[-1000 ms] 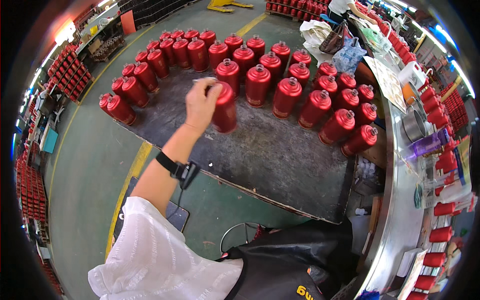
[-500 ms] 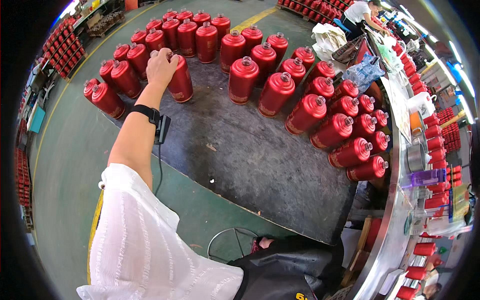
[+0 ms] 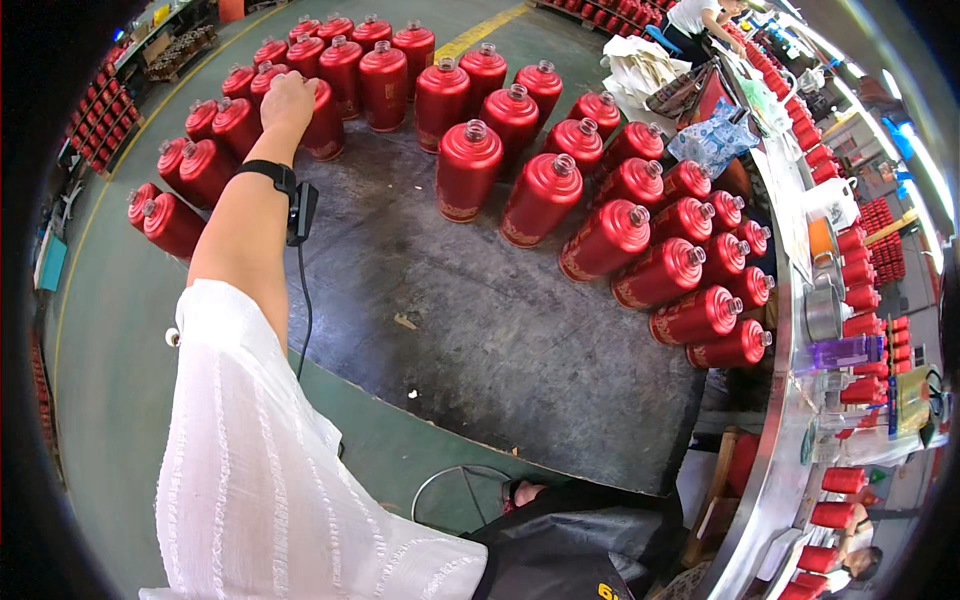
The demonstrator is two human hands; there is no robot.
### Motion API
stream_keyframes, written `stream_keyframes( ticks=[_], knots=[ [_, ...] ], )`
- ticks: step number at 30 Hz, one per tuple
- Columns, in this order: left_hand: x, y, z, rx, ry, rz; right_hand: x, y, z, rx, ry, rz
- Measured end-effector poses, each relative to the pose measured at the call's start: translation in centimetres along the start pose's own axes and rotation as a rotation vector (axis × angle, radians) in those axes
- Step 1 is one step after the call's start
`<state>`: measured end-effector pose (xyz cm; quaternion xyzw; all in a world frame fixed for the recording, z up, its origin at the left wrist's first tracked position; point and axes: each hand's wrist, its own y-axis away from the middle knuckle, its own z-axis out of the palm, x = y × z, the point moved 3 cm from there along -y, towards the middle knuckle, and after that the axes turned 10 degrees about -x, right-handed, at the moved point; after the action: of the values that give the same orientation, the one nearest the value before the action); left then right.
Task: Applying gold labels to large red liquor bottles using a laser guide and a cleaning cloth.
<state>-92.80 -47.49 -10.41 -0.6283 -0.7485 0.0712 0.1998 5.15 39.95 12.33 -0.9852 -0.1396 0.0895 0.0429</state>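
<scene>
My left hand [image 3: 289, 103] reaches to the far left of the table, its fingers closed at the top of a red bottle [image 3: 323, 125]. That bottle's neck is hidden behind my fingers. It stands upright among other red metallic bottles with clear glass necks, such as the one just right of it [image 3: 384, 90]. More bottles stand to the left of my wrist, one of them [image 3: 174, 224] nearest the table's left edge. A black band with a small cabled device [image 3: 300, 213] is on my left wrist. My right hand is out of view.
The dark tabletop [image 3: 480, 340] holds a curved band of bottles running to the right, ending near a front one [image 3: 730, 345]. Beyond them runs a metal-edged bench [image 3: 775, 420]. A blue patterned bag [image 3: 713, 138] lies at its far end, and a person works farther back.
My left hand has carried the red bottle away from me, closer to the far row. The whole view has also shifted slightly.
</scene>
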Motion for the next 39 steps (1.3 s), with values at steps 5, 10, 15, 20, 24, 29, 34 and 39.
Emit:
stream_keyframes(
  ticks=[5,10,15,20,24,29,34,39],
  knots=[
    [-0.1,-2.1,1.6,-0.026,0.064,-0.079,-0.2,0.8,-2.0,0.008,0.018,0.024],
    [0.4,-3.2,1.4,-0.186,0.097,-0.185,0.5,1.6,-3.4,0.019,0.026,0.036],
    [1.3,-1.1,1.4,-0.034,0.034,-0.292,2.5,3.0,-4.9,0.032,0.016,0.042],
    [7.9,4.7,0.8,0.253,0.259,-0.1,7.6,4.6,-7.2,0.046,-0.016,0.028],
    [19.9,15.9,-3.9,0.427,0.703,0.497,11.8,6.0,-10.8,0.068,-0.064,-0.061],
    [35.5,36.1,-13.6,-0.269,1.37,0.847,6.8,10.8,-12.6,0.186,-0.153,-0.18],
    [49.9,58.6,-23.8,-0.642,1.469,1.872,-2.1,18.2,-9.3,0.273,-0.5,-0.171],
    [56.2,74.0,-29.5,-0.906,1.39,2.474,-3.7,18.0,-2.3,0.246,-0.902,-0.104]
  ],
)
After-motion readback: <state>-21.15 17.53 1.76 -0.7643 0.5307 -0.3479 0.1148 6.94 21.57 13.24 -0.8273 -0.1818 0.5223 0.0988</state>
